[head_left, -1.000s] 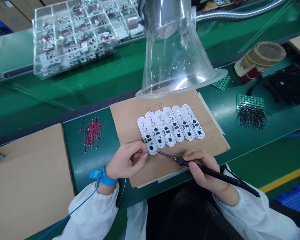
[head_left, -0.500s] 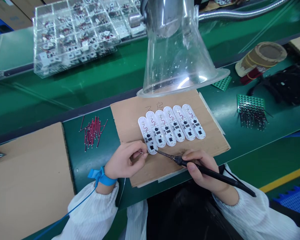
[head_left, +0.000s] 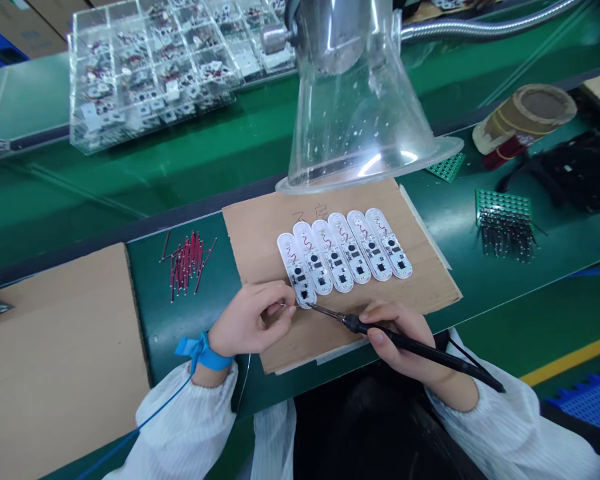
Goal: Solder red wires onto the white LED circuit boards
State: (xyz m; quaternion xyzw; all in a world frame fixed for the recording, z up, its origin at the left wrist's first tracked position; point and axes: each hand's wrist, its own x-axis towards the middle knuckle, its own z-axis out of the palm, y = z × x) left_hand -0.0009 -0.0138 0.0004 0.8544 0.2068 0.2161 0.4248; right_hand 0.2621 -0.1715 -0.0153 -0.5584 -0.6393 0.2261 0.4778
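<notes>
Several white oval pieces with circuit boards and thin red wires lie side by side on a cardboard sheet (head_left: 260, 233). My right hand (head_left: 400, 337) is closed round a black soldering iron (head_left: 415, 345), its tip at the lower end of the leftmost white piece (head_left: 299, 275). Beside that same end, my left hand (head_left: 260, 317) pinches a thin solder wire (head_left: 283, 305), whose end is close to the iron's tip. A blue strap (head_left: 205, 351) is round my left wrist.
Red wires (head_left: 187, 263) lie left of the sheet. A clear fume hood (head_left: 355, 127) hangs above its far edge. Green boards with black wires (head_left: 505, 223) and a cardboard roll (head_left: 525, 117) are at the right. A compartment tray (head_left: 150, 73) stands at the back left.
The iron's tip has moved slightly left and down on the leftmost white piece, my right hand shifting slightly left with it. My left hand keeps its pinch.
</notes>
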